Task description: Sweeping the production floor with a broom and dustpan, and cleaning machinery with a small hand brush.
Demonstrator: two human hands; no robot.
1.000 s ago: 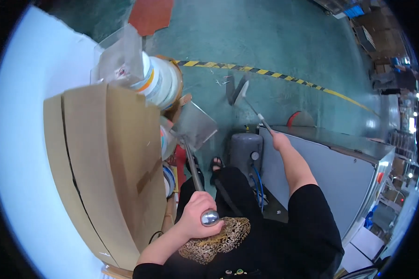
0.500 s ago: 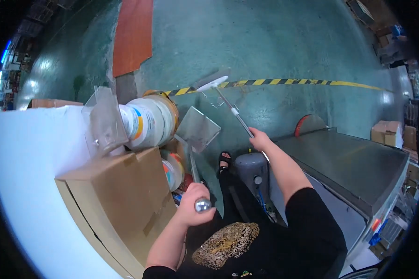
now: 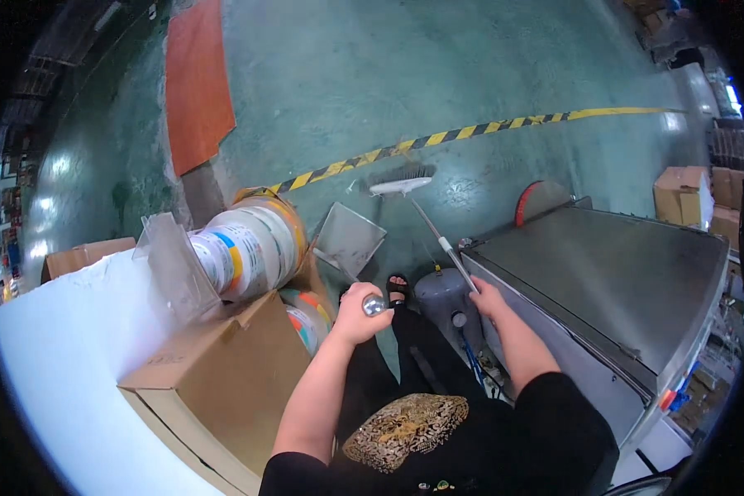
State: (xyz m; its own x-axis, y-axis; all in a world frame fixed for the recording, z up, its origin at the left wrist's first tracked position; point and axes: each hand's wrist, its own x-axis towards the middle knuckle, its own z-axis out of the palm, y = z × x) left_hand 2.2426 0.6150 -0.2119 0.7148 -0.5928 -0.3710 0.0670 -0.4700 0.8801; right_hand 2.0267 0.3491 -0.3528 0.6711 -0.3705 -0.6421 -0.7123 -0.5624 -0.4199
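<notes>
My left hand (image 3: 359,316) is wrapped round the metal handle of a long-handled dustpan, the handle's round shiny end showing above the fist. The dustpan's grey pan (image 3: 350,240) is down by the floor, just ahead of my feet. In my right hand (image 3: 489,298) is the pole of a broom, held low beside the metal-topped machine. The broom's white head (image 3: 401,186), with dark bristles on its far side, is at the floor beyond the pan and to its right, apart from it. Small pale scraps (image 3: 351,187) lie just left of the broom head.
At left stand a cardboard box (image 3: 223,355), large wrapped rolls (image 3: 252,248) and a white surface (image 3: 66,331). A metal-topped machine (image 3: 603,264) is at right, with a grey tank (image 3: 445,295) by my feet. Striped tape (image 3: 422,142) and an orange-red sheet (image 3: 197,91) lie farther off.
The broom head has come from the striped tape to its near side, and my right hand has drawn back lower. The view has shifted a little; both hands keep their hold.
</notes>
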